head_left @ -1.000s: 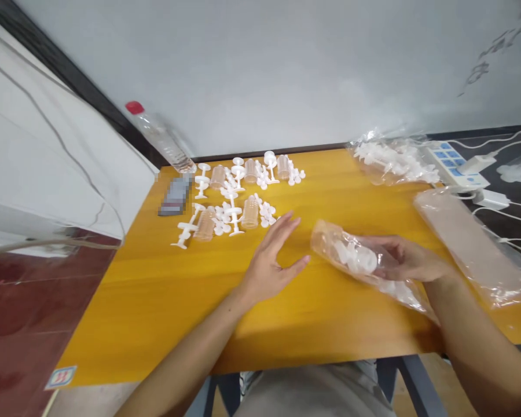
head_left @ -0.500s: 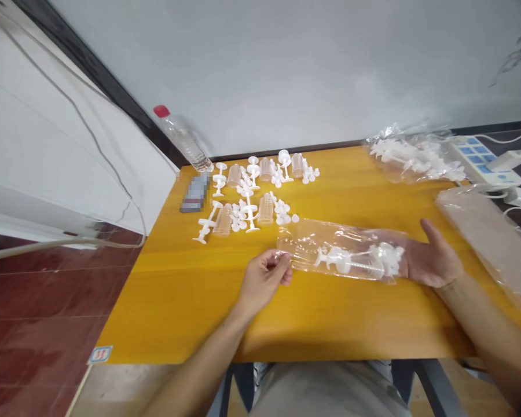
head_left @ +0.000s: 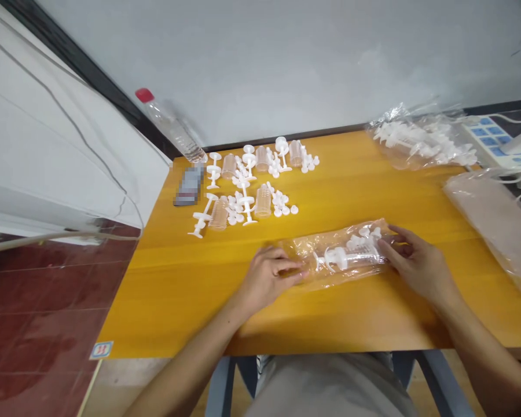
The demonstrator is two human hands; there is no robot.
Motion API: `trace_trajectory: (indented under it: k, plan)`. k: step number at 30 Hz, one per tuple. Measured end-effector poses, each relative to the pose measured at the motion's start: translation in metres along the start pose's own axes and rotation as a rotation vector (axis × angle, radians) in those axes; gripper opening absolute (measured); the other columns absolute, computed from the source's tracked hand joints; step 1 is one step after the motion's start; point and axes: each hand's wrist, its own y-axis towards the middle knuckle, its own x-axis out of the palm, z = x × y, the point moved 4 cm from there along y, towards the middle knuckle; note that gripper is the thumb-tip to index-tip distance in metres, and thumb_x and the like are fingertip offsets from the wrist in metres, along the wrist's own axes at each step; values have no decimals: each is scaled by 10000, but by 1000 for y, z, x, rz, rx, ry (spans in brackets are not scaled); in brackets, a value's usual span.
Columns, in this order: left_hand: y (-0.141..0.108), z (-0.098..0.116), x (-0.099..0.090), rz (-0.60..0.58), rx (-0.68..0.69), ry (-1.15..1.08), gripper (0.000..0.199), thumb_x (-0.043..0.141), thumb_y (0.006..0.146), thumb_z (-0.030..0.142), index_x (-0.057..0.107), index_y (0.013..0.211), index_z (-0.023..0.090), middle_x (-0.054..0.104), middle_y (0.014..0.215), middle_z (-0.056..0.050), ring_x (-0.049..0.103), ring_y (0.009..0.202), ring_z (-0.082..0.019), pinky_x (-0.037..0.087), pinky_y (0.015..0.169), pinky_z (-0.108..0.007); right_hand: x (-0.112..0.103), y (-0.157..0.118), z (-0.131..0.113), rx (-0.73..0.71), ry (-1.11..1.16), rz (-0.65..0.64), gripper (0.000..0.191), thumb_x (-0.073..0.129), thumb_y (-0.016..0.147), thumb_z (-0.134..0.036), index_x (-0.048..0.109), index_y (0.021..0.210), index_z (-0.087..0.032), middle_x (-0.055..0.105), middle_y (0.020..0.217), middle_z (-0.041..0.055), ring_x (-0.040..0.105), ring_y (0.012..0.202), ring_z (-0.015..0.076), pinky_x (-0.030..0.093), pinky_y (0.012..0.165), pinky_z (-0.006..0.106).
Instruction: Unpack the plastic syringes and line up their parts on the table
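If tugged hard, could split clear plastic bag [head_left: 309,245] pinched at ends by left hand [head_left: 264,277] and right hand [head_left: 424,265], spilling white plastic parts [head_left: 339,258].

You had a pale wall [head_left: 286,69] behind the yellow table [head_left: 165,295], and red floor [head_left: 39,301] left of the table.

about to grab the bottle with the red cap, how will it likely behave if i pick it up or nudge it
The bottle looks like thin clear plastic, so it may flex when squeezed. Its rounded, smooth sides could slip or roll if it were laid flat.
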Motion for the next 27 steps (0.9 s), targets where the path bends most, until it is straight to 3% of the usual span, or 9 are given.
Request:
trace_trajectory:
  k: [3,6,9,12,16,19,24,27]
  plan:
    - [9,4,10,-13,65,-19,397,787,874,435,750,1240,285,773,1055,-68,710,952,-211,530,894,-384,3,-2,3,-28,-16,20,624,666,884,-619,654,1351,-206,747,1001,71,700,763,207,575,781,386]
    - [15,6,20,-37,77,-73,539,808,856,420,677,1361,284,711,1337,-116,691,1176,-269,526,1011,-438,5,-4,2,-34,27,34,610,655,899,-610,661,1330,-180,747,1019,84,709,832,218,571,843,393]
    - [19,9,29,-110,79,-115,385,740,923,343,713,1304,289,738,1301,-92,716,1140,-259,530,1017,-436,8,-4,5,-5,78,52,599,655,900,-614,668,1315,-181,741,993,80,693,794,205,574,776,365]
    - [23,12,24,-105,-22,-240,232,664,974,312,766,1170,242,797,1106,-74,749,971,-210,570,896,-343,9,-3,11,44,175,65,564,658,902,-609,679,1297,-206,733,954,71,650,701,176,554,650,321]
    - [18,11,-1,-62,-200,-305,177,667,958,332,774,1022,206,781,906,-35,709,780,-152,569,760,-248,6,0,15,102,364,69,538,694,878,-588,676,1267,-217,721,934,64,606,644,157,512,537,287]
    - [8,6,-27,57,-294,-237,197,657,952,365,763,972,201,754,855,-18,674,740,-134,551,731,-226,-1,3,14,135,433,92,535,717,852,-584,682,1225,-203,692,847,46,576,606,150,499,506,283]
    - [-11,-9,-65,281,-447,-178,323,678,906,493,754,926,180,754,867,-43,690,783,-168,567,760,-259,-17,10,14,173,412,148,582,717,847,-571,680,1259,-162,691,824,47,559,594,138,490,529,277]
    - [-17,-13,-80,366,-512,-170,397,703,864,558,756,935,171,757,877,-54,698,801,-179,573,771,-270,-27,15,17,183,283,154,592,673,894,-527,665,1335,-132,685,774,43,582,591,143,503,598,288]
